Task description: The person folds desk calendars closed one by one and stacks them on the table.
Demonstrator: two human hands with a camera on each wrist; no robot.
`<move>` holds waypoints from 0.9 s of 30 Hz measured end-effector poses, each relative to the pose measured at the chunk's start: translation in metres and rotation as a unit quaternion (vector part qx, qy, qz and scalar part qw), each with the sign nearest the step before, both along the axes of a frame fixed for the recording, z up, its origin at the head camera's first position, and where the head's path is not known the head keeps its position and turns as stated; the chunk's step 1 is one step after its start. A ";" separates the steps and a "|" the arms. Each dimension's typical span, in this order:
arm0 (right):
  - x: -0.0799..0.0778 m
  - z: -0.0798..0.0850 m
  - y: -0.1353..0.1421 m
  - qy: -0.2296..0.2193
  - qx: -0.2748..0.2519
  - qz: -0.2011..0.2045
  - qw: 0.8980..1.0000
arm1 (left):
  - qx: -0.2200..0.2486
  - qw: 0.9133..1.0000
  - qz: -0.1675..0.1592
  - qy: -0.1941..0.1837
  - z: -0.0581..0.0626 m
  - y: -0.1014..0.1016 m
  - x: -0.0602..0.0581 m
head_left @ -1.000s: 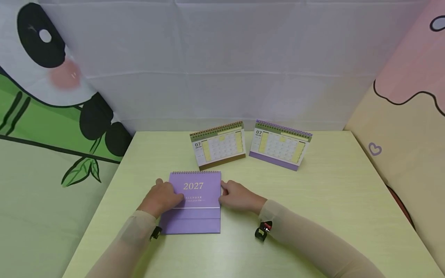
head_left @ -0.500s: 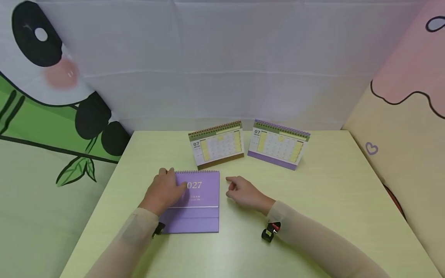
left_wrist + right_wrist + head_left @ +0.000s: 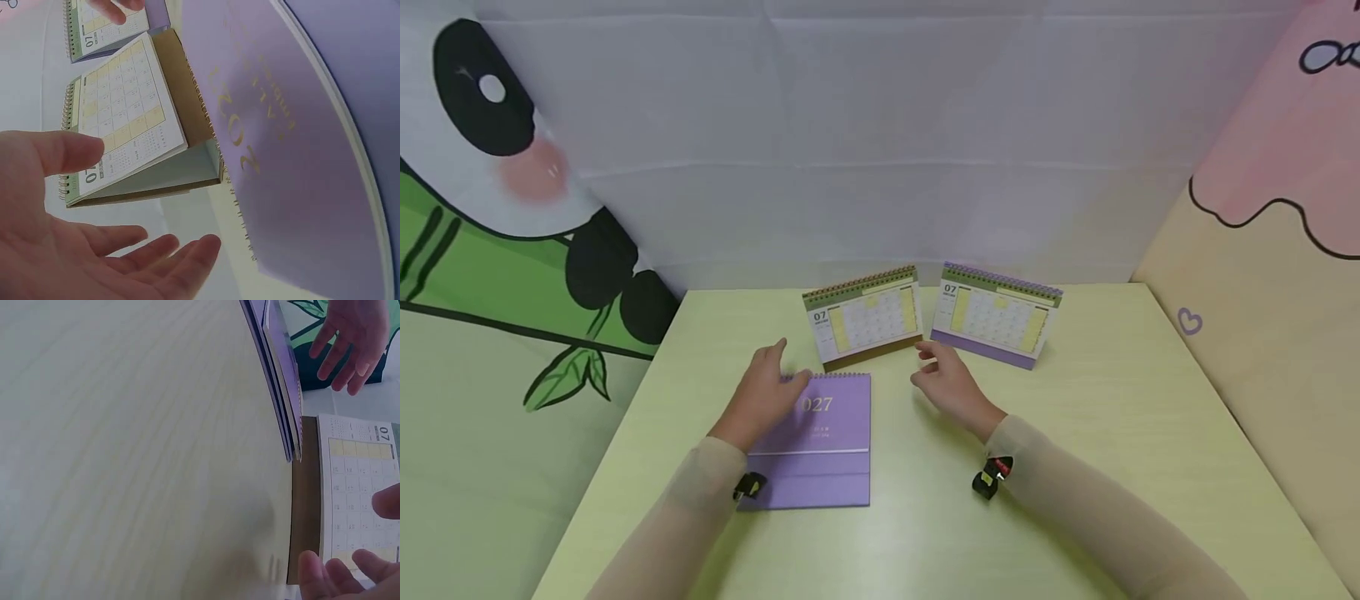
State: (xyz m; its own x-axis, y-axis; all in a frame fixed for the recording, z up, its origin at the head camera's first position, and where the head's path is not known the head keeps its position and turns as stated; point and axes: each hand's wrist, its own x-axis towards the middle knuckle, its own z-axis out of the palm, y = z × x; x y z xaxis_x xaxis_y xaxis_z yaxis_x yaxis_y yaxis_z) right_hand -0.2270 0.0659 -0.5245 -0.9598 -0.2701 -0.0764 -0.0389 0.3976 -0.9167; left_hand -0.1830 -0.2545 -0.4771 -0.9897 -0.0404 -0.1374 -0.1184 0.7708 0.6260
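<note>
A purple calendar [image 3: 842,425] lies flat, gold "2027" on its cover, a white line across it and its wire spiral at 12 o'clock. Open fingers of the left hand [image 3: 762,396] hover at its 10 o'clock corner. At 1 o'clock from it a brown-based calendar [image 3: 868,321] stands propped like a tent, showing page 07; at 2 o'clock a purple-based calendar [image 3: 996,317] stands likewise, also at 07. The right hand [image 3: 953,385], holding nothing, is near both.
</note>
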 end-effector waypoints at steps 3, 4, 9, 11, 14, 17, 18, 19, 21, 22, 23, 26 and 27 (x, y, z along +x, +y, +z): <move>-0.006 -0.001 0.003 0.013 -0.023 -0.003 1.000 | 0.032 0.999 -0.004 0.007 -0.006 0.000 -0.002; -0.008 -0.001 0.004 0.017 -0.031 -0.003 0.999 | 0.040 0.999 -0.004 0.008 -0.007 0.000 -0.003; -0.016 0.006 0.005 0.024 -0.058 0.004 0.998 | 0.069 0.998 0.002 0.007 -0.010 0.000 -0.006; -0.020 0.009 0.005 0.028 -0.064 0.008 0.998 | 0.085 0.996 0.004 0.011 -0.010 0.000 -0.008; -0.026 0.014 0.003 0.031 -0.080 0.011 0.996 | 0.110 0.994 0.004 0.020 -0.011 0.000 -0.011; -0.030 0.018 0.000 0.025 -0.095 0.014 0.995 | 0.127 0.992 0.001 0.026 -0.012 0.001 -0.013; -0.032 0.019 -0.002 0.023 -0.098 0.015 0.995 | 0.131 0.991 0.001 0.026 -0.011 0.002 -0.014; -0.033 0.021 -0.003 0.022 -0.100 0.016 0.995 | 0.134 0.991 0.000 0.028 -0.011 0.003 -0.014; -0.036 0.023 -0.006 0.019 -0.102 0.016 0.995 | 0.139 0.990 -0.002 0.029 -0.009 0.004 -0.015; -0.038 0.024 -0.008 0.019 -0.102 0.016 0.994 | 0.142 0.989 -0.002 0.029 -0.008 0.005 -0.015; -0.040 0.025 -0.009 0.018 -0.103 0.016 0.994 | 0.146 0.989 -0.002 0.028 -0.007 0.006 -0.016; -0.045 0.027 -0.011 0.013 -0.108 0.015 0.994 | 0.151 0.988 -0.004 0.025 -0.004 0.009 -0.017; -0.046 0.028 -0.011 0.012 -0.109 0.016 0.994 | 0.152 0.988 -0.004 0.023 -0.004 0.010 -0.017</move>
State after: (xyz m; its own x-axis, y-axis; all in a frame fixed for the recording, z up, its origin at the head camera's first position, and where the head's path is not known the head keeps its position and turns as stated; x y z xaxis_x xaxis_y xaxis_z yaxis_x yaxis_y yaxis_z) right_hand -0.2726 0.0550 -0.4964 -0.9515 -0.3074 0.0101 -0.0710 0.1874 -0.9797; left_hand -0.2003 -0.2442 -0.4806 -0.9953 0.0038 -0.0966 -0.0788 0.5469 0.8335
